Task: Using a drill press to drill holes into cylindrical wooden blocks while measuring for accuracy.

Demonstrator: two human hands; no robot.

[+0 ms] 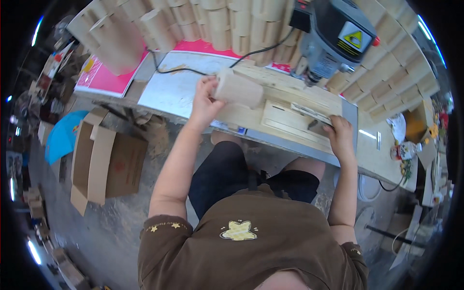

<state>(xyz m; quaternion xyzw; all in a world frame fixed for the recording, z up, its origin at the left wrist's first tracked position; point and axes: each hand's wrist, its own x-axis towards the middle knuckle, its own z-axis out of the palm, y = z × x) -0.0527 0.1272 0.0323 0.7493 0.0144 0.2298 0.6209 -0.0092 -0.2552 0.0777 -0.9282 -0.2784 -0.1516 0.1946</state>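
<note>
My left hand (207, 100) grips one end of a pale wooden cylinder (240, 90), its fingers and thumb closed around that end. The cylinder lies on its side over the bench and looks slightly blurred. At the right, my right hand (341, 136) is closed on the end of a metal lever-like bar (311, 114) on a light wooden jig board (278, 120). A bench drill (333, 41) stands beyond the jig, its chuck (313, 79) above and behind the bar. Whether the cylinder touches the jig, I cannot tell.
Stacked wooden cylinders (215, 24) line the back of the bench, with more on the right (386, 77). A black cable (263, 50) crosses behind the work area. An open cardboard box (121, 166) and a blue umbrella-like thing (65, 135) sit lower left. A bottle (406, 151) stands right.
</note>
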